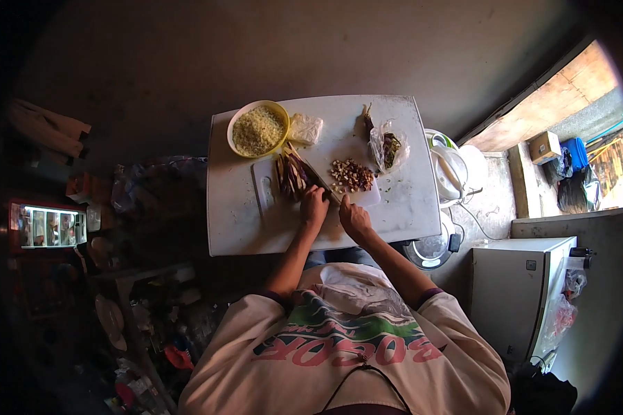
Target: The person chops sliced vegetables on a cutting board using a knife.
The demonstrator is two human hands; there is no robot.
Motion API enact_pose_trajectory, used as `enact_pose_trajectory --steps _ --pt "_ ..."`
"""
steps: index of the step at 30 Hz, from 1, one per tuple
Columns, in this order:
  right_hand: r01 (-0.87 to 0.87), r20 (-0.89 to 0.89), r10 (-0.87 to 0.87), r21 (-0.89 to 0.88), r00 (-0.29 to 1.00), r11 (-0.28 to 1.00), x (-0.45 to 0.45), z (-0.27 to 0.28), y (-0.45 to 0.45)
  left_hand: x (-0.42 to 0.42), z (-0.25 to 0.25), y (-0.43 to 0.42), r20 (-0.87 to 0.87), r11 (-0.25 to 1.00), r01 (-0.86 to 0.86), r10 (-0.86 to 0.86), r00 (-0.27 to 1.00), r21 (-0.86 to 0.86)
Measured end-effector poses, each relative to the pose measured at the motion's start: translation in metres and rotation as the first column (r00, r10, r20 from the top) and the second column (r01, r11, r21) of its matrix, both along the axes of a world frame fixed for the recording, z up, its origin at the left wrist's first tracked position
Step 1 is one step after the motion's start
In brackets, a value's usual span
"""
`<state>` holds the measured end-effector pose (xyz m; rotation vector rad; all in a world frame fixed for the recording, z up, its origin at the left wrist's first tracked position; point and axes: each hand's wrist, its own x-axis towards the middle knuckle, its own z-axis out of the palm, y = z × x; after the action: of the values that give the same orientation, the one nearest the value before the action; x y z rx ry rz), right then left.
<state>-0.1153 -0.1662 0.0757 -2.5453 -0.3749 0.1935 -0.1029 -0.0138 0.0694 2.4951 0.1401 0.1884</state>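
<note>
The left hand's (315,203) grip clasped the near end of the eggplant strips (289,177) on the cutting board (264,181), apparently for stability. The right hand's (355,220) grip enclosed the knife (324,184), whose blade lay between strips and diced pieces (351,175).

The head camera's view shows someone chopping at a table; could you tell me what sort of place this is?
Probably a home kitchen or small food-preparation room: a cutting board with chopped pieces, and a yellow bowl of pale bits.
</note>
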Motion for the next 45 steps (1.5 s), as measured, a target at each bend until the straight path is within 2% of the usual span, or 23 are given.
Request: enact_pose_trajectory --steps 3,5,14,20,25,30,33,38,40,43,45 --pt "-0.017 -0.007 0.017 -0.075 1.0 0.997 0.007 0.011 -0.008 0.001 0.001 -0.003 0.009 1.0 -0.023 0.023 1.0 0.002" --pt "-0.024 -0.141 0.016 -0.056 0.99 0.998 0.011 0.016 -0.012 0.002 -0.001 -0.005 0.013 1.0 -0.019 0.02 1.0 -0.016" --pt "0.013 -0.281 -0.009 0.013 0.96 1.0 -0.002 0.019 -0.021 0.001 0.001 -0.006 0.022 0.998 0.01 -0.009 1.0 -0.055" --pt "0.025 -0.221 -0.037 -0.056 0.975 0.998 -0.003 0.021 -0.031 0.006 -0.008 -0.004 0.087 0.998 -0.028 0.032 0.996 -0.05" --pt "0.005 -0.244 -0.001 0.016 0.97 1.0 0.005 0.024 -0.034 0.003 0.009 -0.006 0.118 0.998 0.046 -0.041 0.992 -0.037" --pt "0.015 -0.241 0.004 0.075 0.97 0.997 0.004 0.011 -0.032 0.007 0.011 -0.011 0.015 0.997 0.037 -0.036 0.999 -0.072" --pt "0.015 -0.237 0.008 0.097 0.971 0.995 -0.003 0.007 -0.032 0.01 0.008 -0.009 0.009 0.998 0.035 -0.034 0.999 -0.042" --pt "0.078 -0.203 -0.085 -0.042 0.976 0.996 -0.013 0.023 -0.034 0.015 0.004 -0.007 0.007 0.998 0.057 -0.057 0.998 0.029" --pt "0.094 -0.197 -0.101 -0.047 0.975 0.994 -0.012 0.022 -0.033 0.014 0.003 -0.007 -0.007 0.995 0.082 -0.082 0.997 0.054" --pt "0.077 -0.184 -0.078 -0.008 0.98 0.997 -0.001 0.021 -0.032 0.013 -0.001 -0.004 0.01 0.993 0.119 -0.12 0.993 0.012" --pt "0.047 -0.178 -0.04 0.035 0.983 0.998 0.004 0.019 -0.031 0.011 0.0 -0.002 0.091 0.993 0.072 -0.063 0.994 -0.094"
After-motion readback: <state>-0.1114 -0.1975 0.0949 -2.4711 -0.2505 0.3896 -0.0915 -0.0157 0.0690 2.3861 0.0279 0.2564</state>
